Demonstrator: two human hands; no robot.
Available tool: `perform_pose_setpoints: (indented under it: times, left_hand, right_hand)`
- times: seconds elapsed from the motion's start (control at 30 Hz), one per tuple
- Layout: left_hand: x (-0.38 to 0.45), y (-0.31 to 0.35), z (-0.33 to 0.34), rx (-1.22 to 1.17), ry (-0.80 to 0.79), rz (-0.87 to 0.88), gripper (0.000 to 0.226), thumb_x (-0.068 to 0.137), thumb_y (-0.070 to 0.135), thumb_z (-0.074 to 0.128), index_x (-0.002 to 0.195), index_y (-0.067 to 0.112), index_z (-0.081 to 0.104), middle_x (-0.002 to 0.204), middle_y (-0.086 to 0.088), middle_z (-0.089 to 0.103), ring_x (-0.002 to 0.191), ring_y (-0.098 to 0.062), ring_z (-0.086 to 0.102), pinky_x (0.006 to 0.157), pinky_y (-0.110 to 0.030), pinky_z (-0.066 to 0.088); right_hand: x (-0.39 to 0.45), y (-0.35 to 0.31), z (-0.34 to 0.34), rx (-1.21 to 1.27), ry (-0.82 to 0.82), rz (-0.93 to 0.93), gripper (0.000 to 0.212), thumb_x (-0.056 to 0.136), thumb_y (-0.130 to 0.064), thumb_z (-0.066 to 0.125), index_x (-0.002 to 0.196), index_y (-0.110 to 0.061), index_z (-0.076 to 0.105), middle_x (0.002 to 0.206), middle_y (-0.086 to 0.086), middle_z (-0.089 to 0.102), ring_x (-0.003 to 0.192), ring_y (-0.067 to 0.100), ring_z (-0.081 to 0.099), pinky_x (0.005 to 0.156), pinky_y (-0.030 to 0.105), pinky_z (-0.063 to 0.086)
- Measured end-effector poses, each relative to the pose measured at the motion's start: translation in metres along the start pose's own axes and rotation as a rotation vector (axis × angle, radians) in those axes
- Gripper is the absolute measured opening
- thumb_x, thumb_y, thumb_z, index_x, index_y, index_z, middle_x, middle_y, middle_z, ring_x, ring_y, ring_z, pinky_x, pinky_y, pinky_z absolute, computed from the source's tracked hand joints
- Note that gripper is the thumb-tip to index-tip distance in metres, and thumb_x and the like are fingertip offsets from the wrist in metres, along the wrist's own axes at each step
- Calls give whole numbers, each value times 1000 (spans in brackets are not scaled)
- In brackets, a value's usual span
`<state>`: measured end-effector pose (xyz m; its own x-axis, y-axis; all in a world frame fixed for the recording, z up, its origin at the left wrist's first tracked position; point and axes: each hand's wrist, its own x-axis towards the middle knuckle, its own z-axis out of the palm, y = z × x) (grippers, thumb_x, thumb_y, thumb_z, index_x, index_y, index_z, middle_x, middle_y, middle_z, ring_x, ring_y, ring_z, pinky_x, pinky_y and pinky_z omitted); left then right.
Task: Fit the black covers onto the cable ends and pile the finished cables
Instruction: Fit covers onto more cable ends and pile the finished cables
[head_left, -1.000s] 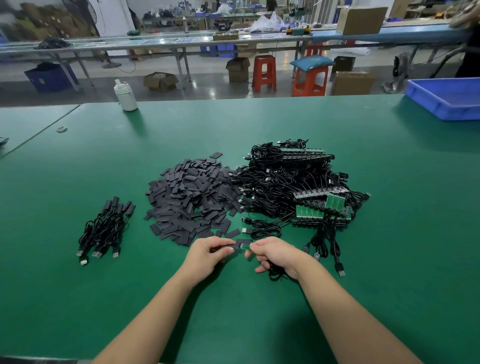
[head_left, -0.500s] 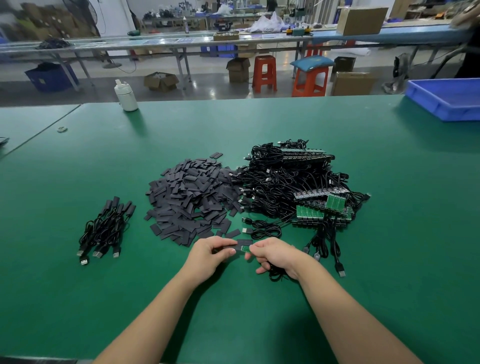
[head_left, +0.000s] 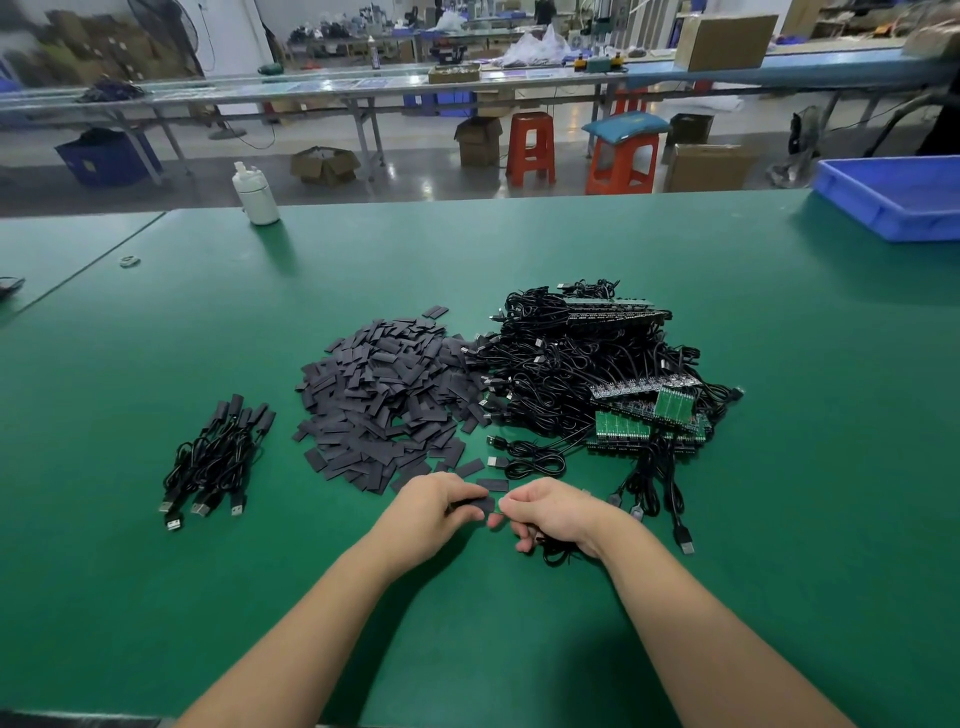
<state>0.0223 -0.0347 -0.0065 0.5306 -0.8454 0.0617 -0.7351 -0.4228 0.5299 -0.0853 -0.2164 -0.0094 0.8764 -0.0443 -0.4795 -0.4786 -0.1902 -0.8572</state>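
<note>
Cover (head_left: 475, 505) now pushed further along the cable (head_left: 553, 555) end, near the table's front. Left hand (head_left: 434, 506) fingers pinching cover, right hand (head_left: 553, 512) fingers curled round cable. Almost ready for the pile (head_left: 215, 457).

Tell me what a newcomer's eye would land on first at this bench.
Mid-table, a heap of flat black covers lies against a tangle of black cables with green circuit boards. Nearer, the left hand pinches one cover beside the right hand, which grips a cable. A small bundle of finished cables lies to the left.
</note>
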Motion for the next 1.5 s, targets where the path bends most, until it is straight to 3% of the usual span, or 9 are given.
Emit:
perform_pose_setpoints:
  times: [0.2, 0.4, 0.73, 0.87, 0.97, 1.27, 1.33, 1.4, 1.5]
  left_hand:
    - [2, 11, 4, -14, -10, 87, 19, 92, 29, 66, 109, 25, 74, 94, 5, 69, 90, -10, 59, 85, -29, 48]
    - [-1, 6, 2, -46, 52, 18, 23, 91, 30, 68, 113, 23, 74, 99, 7, 71, 90, -7, 62, 86, -22, 48]
    - [-3, 9, -1, 82, -35, 86, 23, 92, 43, 61, 110, 33, 71, 94, 9, 66, 86, -8, 57, 79, -28, 49]
    - [-2, 11, 0, 76, -30, 108, 21, 92, 36, 64, 109, 28, 73, 92, 9, 64, 82, -3, 52, 78, -22, 43]
    - [-1, 12, -1, 100, -62, 103, 20, 93, 31, 63, 110, 26, 73, 94, 7, 64, 86, -8, 56, 81, -25, 46]
    - [2, 19, -1, 107, -87, 100, 21, 96, 26, 61, 112, 20, 73, 96, 2, 65, 90, -12, 57, 80, -22, 42]
    - [2, 19, -3, 93, -111, 62, 20, 98, 29, 58, 106, 21, 74, 91, 4, 67, 84, -10, 57, 78, -25, 45]
    - [3, 16, -5, 16, -122, -32, 22, 99, 34, 55, 86, 27, 71, 74, 8, 66, 67, -7, 54, 67, -27, 45]
    - [3, 13, -7, -181, -102, -160, 33, 99, 36, 54, 67, 33, 63, 60, 13, 63, 49, -5, 44, 55, -27, 41]
  right_hand:
    - [-4, -1, 0, -72, 16, -9, 32, 105, -28, 50, 77, -15, 60, 65, -4, 61, 66, 12, 65, 71, 23, 46]
    - [-6, -4, -7, 97, -15, -5, 25, 105, -19, 49, 96, -3, 66, 77, 6, 70, 71, 18, 69, 69, 26, 55]
    - [-6, -1, -3, -29, 34, -27, 21, 101, -17, 57, 96, -2, 71, 66, 1, 67, 67, 19, 67, 70, 21, 52]
    - [-9, -3, -1, -21, 42, -33, 23, 100, -17, 58, 101, 3, 71, 64, -1, 64, 62, 15, 65, 68, 18, 53]
    - [-9, -3, -1, -31, 43, -37, 24, 101, -17, 58, 103, 3, 71, 64, -1, 64, 61, 13, 64, 67, 18, 53]
    - [-11, -3, 1, -59, 49, -47, 22, 103, -15, 53, 93, -4, 69, 68, 2, 67, 67, 17, 67, 62, 17, 50]
    - [-11, -9, 2, -52, 48, -41, 24, 105, -17, 49, 94, -6, 67, 77, 6, 69, 70, 18, 67, 63, 19, 52]
    - [-11, -15, 2, -98, 58, -49, 26, 106, -21, 45, 96, -9, 66, 85, 5, 71, 71, 15, 66, 65, 21, 54]
    - [-14, -24, 1, -215, 74, -94, 24, 105, -21, 47, 91, -14, 66, 80, 1, 70, 59, 10, 61, 60, 24, 52]
